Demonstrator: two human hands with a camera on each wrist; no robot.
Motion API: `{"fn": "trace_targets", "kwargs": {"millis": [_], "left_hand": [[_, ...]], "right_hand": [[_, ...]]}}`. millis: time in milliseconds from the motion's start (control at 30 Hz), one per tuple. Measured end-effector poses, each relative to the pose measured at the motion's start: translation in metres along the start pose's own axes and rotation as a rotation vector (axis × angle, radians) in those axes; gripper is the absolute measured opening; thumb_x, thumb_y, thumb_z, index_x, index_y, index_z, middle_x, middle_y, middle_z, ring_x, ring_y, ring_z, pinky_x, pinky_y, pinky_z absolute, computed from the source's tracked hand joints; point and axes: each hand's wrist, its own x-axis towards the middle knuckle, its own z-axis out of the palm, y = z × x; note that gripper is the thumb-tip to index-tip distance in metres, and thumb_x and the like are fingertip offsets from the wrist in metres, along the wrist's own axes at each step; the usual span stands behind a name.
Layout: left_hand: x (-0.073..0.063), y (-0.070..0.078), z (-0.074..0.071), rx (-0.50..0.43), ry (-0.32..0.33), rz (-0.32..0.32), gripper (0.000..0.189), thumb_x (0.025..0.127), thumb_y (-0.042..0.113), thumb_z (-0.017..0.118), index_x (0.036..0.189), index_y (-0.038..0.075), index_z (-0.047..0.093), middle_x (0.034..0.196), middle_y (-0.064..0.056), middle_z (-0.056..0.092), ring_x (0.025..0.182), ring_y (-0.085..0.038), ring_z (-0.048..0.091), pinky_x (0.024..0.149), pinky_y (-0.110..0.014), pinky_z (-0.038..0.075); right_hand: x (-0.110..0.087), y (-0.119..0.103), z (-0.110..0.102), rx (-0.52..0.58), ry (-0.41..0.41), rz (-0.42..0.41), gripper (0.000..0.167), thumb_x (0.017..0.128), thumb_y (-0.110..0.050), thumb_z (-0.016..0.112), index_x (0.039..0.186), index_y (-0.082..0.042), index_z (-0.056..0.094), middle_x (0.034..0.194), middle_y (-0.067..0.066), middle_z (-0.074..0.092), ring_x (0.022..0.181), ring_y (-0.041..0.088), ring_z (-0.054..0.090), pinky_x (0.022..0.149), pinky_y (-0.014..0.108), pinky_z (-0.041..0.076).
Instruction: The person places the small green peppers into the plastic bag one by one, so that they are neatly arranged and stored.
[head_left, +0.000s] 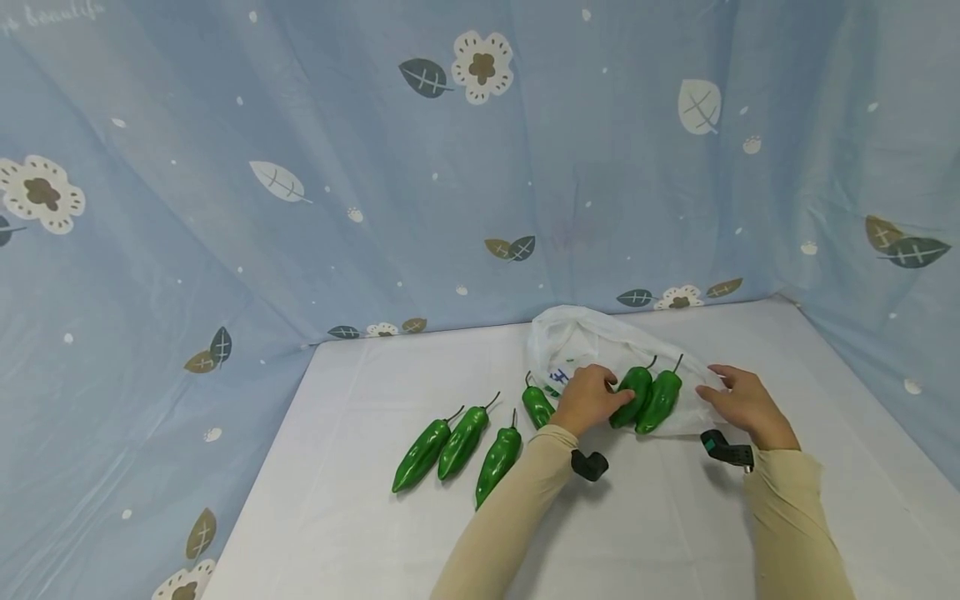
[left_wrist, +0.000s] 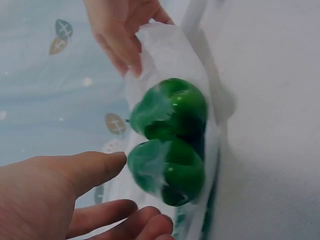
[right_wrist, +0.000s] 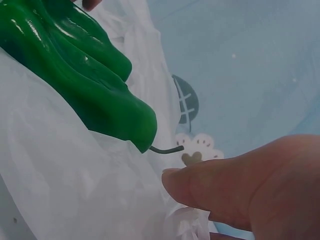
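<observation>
Two glossy green peppers lie side by side on a white plastic bag, stems pointing away from the person. My left hand is at the left pepper, its thumb tip right at the pepper's side and its fingers loosely bent and spread over the bag. At the bag's right edge is my right hand, thumb and fingers apart. In the right wrist view its thumb is straight, just below a pepper's stem, with crumpled bag plastic beside it.
Three green peppers lie in a loose row on the white table, left of the left forearm. Another pepper sits partly behind the left hand. A blue patterned curtain borders the table's back and sides.
</observation>
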Motion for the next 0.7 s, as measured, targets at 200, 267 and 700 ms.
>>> {"fn": "trace_targets", "kwargs": {"millis": [200,267,700], "left_hand": [[-0.010,0.000,-0.011,-0.070,0.011,0.009,0.040,0.097,0.035,0.074,0.123,0.005,0.075,0.102,-0.004,0.076,0.073,-0.004,0.060,0.064,-0.018,0.049],[-0.013,0.000,-0.014,-0.076,0.014,0.020,0.041,0.097,0.036,0.073,0.124,0.005,0.074,0.103,-0.004,0.076,0.076,-0.004,0.060,0.065,-0.018,0.049],[-0.035,0.000,-0.042,-0.133,0.063,0.092,0.039,0.098,0.034,0.072,0.125,0.005,0.074,0.105,-0.006,0.077,0.088,-0.010,0.068,0.067,-0.017,0.051]], "right_hand": [[0.001,0.000,0.001,-0.004,-0.007,0.000,0.072,0.105,-0.027,0.051,0.156,0.015,0.022,0.153,0.051,0.021,0.140,0.066,0.029,0.112,0.074,0.035],[0.001,0.000,0.000,-0.005,-0.005,-0.003,0.072,0.105,-0.027,0.051,0.156,0.015,0.022,0.153,0.051,0.021,0.140,0.066,0.029,0.112,0.074,0.035],[-0.002,0.000,-0.001,0.003,-0.003,-0.013,0.071,0.105,-0.027,0.051,0.156,0.015,0.023,0.153,0.051,0.022,0.140,0.067,0.029,0.111,0.074,0.035]]}}
